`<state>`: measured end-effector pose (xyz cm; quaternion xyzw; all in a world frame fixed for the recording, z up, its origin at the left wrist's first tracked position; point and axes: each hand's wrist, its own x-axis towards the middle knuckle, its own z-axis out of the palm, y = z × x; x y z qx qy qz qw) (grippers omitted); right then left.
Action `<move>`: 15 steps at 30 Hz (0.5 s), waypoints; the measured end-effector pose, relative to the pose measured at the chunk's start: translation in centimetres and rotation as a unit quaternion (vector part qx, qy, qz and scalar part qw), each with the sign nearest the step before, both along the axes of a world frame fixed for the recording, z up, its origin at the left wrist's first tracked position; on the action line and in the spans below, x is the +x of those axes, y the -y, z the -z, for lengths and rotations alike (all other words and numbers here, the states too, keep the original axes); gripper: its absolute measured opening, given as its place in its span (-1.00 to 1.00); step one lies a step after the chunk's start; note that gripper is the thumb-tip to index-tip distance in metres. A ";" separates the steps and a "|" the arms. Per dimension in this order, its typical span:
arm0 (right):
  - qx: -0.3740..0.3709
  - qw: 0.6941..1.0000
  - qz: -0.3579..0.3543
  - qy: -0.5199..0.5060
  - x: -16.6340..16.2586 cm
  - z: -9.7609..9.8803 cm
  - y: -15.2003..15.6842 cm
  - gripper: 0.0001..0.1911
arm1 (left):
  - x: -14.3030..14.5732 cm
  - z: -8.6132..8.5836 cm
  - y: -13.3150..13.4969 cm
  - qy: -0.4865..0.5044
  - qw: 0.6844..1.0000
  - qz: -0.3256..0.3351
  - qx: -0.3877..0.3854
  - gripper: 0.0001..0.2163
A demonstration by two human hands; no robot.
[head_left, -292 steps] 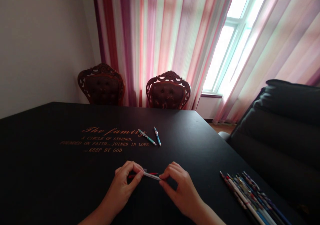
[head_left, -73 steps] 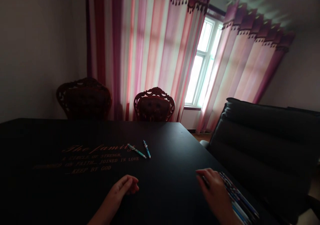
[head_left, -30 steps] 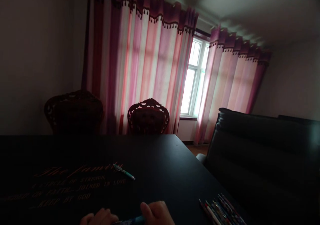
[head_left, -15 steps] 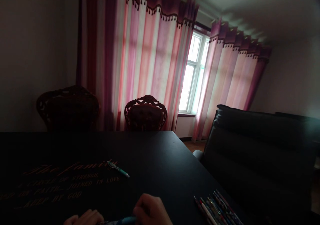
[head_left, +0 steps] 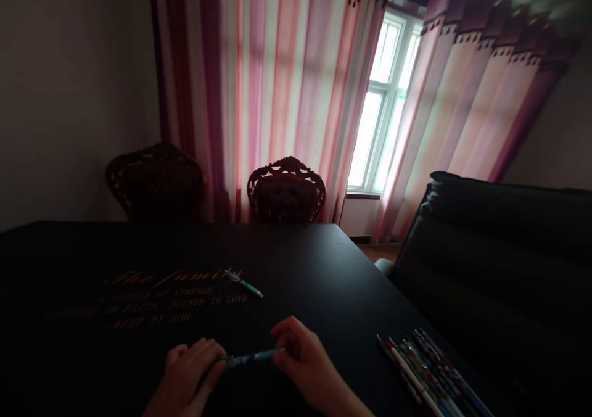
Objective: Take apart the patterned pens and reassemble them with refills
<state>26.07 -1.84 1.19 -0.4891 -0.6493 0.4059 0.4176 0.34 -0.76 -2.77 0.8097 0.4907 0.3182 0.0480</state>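
A blue pen [head_left: 252, 358] lies almost level between my two hands, above or on the near part of the black table; I cannot tell if it touches the top. My left hand [head_left: 189, 371] is closed, with its fingertips and thumb on the pen's left end. At the other end, my right hand [head_left: 303, 358] has its thumb and curled fingers around the tip, the index finger arched higher. Farther off, a green and white pen [head_left: 245, 282] rests slantwise across the printed lettering.
Several pens [head_left: 430, 367] lie side by side at the right on the black table [head_left: 296, 256], near its edge. A dark leather chair [head_left: 499, 269] stands beyond that edge. Carved wooden chairs [head_left: 287, 189] line the far side, before striped curtains [head_left: 287, 96] and a window [head_left: 370, 133].
The view has tipped downward and turned slightly left, so both hands and the blue pen now show more fully. The right hand's index finger is lifted farther from the pen.
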 end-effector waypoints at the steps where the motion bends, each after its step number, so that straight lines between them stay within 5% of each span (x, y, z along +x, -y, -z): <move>1: 0.000 1.000 -0.006 -0.007 0.1 0.0 0.0 -0.84 | 0.2 -0.7 0.2 -0.005 1.000 0.004 -0.015 -0.80; 7: 0.015 1.000 -0.006 -0.004 0.2 -0.5 0.0 -0.74 | 1.3 -3.9 1.2 -0.020 0.995 0.034 -0.093 -0.85; 15: -0.047 0.998 -0.031 0.019 0.0 0.0 0.1 -0.80 | 1.5 -3.9 1.3 -0.021 0.994 0.043 -0.097 -0.84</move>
